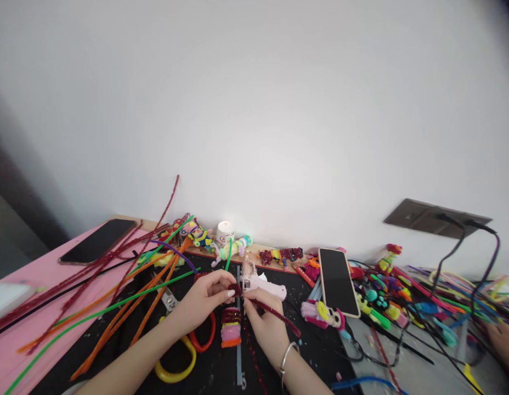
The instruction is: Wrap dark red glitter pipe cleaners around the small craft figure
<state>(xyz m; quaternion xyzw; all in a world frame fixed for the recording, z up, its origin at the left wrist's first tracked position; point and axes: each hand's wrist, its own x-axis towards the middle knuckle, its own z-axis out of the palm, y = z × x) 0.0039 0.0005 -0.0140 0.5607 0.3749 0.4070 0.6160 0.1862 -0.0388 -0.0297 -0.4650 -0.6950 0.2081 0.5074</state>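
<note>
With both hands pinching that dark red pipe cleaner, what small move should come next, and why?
Probably another turn of the wrap. The left hand pinches a small dark red coil, the right hand holds the dark red pipe cleaner, and its loose tail trails off to the right, unwound.

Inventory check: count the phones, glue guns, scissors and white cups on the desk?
Phones: 2, one at the desk's left edge, one propped on the right
Glue guns: 1
Scissors: 1, yellow and orange handles
White cups: 1
Total: 5
</note>
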